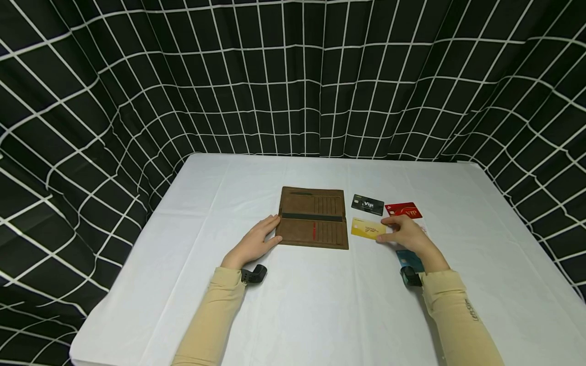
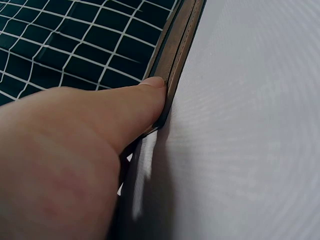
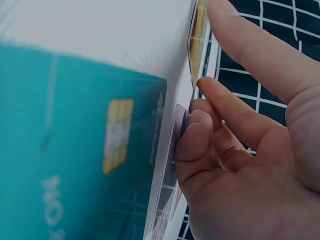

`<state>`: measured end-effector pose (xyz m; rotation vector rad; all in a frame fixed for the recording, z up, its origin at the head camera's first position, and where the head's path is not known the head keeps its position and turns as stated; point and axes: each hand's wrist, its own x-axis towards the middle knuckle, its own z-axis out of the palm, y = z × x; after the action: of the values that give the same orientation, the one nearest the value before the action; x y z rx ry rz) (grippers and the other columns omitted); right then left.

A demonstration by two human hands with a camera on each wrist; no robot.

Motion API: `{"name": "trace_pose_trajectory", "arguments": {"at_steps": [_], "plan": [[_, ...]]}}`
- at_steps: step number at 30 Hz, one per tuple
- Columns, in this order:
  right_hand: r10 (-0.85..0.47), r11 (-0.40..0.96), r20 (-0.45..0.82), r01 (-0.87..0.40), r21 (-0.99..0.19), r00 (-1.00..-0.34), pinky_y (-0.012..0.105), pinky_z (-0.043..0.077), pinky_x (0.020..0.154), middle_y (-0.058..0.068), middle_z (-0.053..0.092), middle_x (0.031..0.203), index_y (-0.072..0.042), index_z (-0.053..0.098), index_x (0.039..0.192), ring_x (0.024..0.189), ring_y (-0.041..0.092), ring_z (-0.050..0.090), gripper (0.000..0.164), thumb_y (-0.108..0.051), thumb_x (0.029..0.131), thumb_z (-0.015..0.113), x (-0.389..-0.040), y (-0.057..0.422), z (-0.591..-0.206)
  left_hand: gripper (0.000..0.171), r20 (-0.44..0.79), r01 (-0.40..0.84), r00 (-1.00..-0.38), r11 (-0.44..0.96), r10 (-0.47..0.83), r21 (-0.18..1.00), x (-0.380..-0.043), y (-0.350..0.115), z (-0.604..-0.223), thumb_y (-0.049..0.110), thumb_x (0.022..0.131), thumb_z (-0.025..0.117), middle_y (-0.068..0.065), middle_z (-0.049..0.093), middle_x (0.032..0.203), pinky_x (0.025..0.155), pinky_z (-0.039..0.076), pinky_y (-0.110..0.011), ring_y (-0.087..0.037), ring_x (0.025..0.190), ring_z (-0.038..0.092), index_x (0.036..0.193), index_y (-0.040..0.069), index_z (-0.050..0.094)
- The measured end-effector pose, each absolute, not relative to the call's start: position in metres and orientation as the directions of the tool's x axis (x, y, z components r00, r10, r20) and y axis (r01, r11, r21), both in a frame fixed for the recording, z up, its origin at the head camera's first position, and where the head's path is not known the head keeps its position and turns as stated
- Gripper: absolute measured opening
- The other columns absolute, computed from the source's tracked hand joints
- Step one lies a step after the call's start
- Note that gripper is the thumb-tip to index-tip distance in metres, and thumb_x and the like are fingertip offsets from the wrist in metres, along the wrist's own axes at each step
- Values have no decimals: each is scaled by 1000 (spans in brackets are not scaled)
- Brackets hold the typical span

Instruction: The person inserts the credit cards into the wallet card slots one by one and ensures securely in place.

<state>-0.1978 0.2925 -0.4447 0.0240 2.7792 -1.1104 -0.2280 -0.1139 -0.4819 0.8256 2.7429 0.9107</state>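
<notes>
An open brown long wallet (image 1: 304, 206) with card slots, a dark band across its middle and a small red strip lies flat on the white table. My left hand (image 1: 254, 244) rests at its left edge, fingers extended; in the left wrist view the thumb (image 2: 150, 92) presses on the wallet's corner. My right hand (image 1: 407, 236) pinches the right end of a yellow card (image 1: 363, 228) between thumb and fingers, just right of the wallet. In the right wrist view the yellow card (image 3: 199, 42) shows nearly edge-on, its far part out of frame.
A black Vip card (image 1: 368, 205) lies above the yellow one, with a red VIP card (image 1: 404, 210) to its right. A teal card (image 1: 409, 259) with a chip lies under the right wrist. A pale card (image 1: 420, 224) is mostly hidden by the hand. Black gridded curtains (image 1: 302, 76) surround the table.
</notes>
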Motion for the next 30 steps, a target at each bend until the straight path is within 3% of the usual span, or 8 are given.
{"name": "trace_pose_trajectory", "arguments": {"at_steps": [12,20,30], "plan": [[-45,738,-93,30,-674,-995,49,41,86,26,53,111,10,56,116,94,35,44,55,-11,71,80,-201,291,-445,63,49,461,-841,668,538,584,-229,-114,-482,42,96,48,-7,22,151,109,17,-40,-21,138,15,146,10,28],[-50,736,-101,32,-676,-994,50,40,87,27,53,109,12,56,113,93,36,44,52,-8,71,81,-201,288,-443,63,40,450,-845,669,533,592,-227,-114,-480,41,96,48,-8,21,151,109,17,-41,-21,138,14,146,10,28],[-32,741,-136,68,-668,-990,43,41,80,24,51,104,11,54,113,91,34,41,54,-9,71,81,-201,288,-442,62,43,453,-845,673,532,585,-227,-113,-480,40,96,49,-8,22,151,109,18,-42,-22,138,16,146,10,28]]}}
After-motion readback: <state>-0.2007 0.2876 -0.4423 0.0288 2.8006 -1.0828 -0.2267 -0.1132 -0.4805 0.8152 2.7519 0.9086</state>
